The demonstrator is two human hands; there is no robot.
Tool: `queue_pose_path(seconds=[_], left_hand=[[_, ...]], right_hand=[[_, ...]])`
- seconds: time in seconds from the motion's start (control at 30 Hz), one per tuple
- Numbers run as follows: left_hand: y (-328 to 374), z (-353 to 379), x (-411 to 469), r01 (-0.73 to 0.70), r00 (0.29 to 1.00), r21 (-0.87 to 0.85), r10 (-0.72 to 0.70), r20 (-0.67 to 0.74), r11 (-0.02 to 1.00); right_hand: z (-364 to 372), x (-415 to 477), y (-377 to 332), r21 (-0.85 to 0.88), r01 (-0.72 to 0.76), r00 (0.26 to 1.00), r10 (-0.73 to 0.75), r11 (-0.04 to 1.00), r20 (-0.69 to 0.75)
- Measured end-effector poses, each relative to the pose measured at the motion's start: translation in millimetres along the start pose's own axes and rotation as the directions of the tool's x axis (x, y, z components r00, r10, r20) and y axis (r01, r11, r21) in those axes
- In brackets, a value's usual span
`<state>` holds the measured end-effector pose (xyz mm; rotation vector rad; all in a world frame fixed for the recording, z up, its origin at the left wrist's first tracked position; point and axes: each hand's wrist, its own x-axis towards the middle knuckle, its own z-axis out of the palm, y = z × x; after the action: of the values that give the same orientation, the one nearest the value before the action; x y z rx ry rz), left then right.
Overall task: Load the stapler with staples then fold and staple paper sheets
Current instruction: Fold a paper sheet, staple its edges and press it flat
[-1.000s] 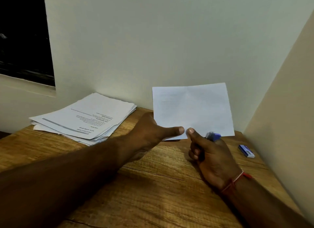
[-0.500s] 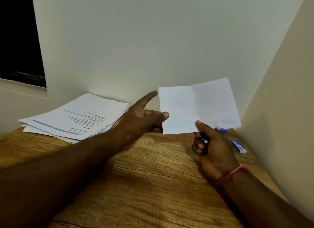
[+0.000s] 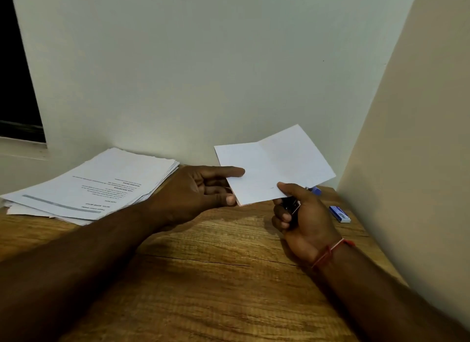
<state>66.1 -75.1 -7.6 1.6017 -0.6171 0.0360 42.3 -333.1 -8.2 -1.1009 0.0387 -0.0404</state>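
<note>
A folded white sheet of paper (image 3: 277, 163) is held in the air just above the far right part of a wooden table (image 3: 216, 278), tilted so its right corner rises toward the wall, with a faint crease running down its middle. The left hand (image 3: 195, 191) grasps the sheet's left edge: one digit lies flat across the front, and the others curl behind and under the lower left corner. The right hand (image 3: 307, 222) is clenched around a black and blue stapler (image 3: 292, 206), most of it hidden in the fist, while its thumb (image 3: 287, 189) presses on the sheet's lower edge. A red thread (image 3: 328, 254) circles the right wrist. Just right of that hand, a small blue and white box (image 3: 340, 214) lies on the table near the side wall. At the far left, a loose stack of printed sheets (image 3: 101, 181) rests against the back wall, below a dark window (image 3: 15, 74).
</note>
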Motion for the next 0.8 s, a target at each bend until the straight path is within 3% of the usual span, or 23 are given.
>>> queue_pose_path(seconds=[0.23, 0.43, 0.5, 0.6, 0.7, 0.8], left_hand=[[2, 2, 0, 0.018, 1.000, 0.017, -0.018, 0.011, 1.000], [0, 16, 1, 0.013, 0.993, 0.092, -0.002, -0.120, 0.996], [-2, 21, 2, 0.074, 0.984, -0.089, -0.087, -0.158, 0.993], [-2, 24, 5, 0.145, 0.968, -0.387, -0.212, -0.135, 0.910], [0, 24, 4, 0.162, 0.969, -0.434, -0.226, -0.101, 0.886], [7, 28, 0, 0.178, 0.968, -0.410, -0.233, -0.089, 0.895]], right_hand=[[0, 1, 3, -0.027, -0.002, 1.000, 0.002, 1.000, -0.014], [5, -5, 7, -0.137, 0.084, 0.996, -0.078, 0.987, 0.051], [8, -12, 8, -0.147, 0.145, 0.985, -0.128, 0.978, 0.118], [16, -26, 9, -0.206, 0.236, 0.961, -0.198, 0.950, 0.191], [28, -35, 11, -0.188, 0.234, 0.958, -0.193, 0.954, 0.213], [26, -31, 11, -0.211, 0.190, 0.977, -0.164, 0.959, 0.134]])
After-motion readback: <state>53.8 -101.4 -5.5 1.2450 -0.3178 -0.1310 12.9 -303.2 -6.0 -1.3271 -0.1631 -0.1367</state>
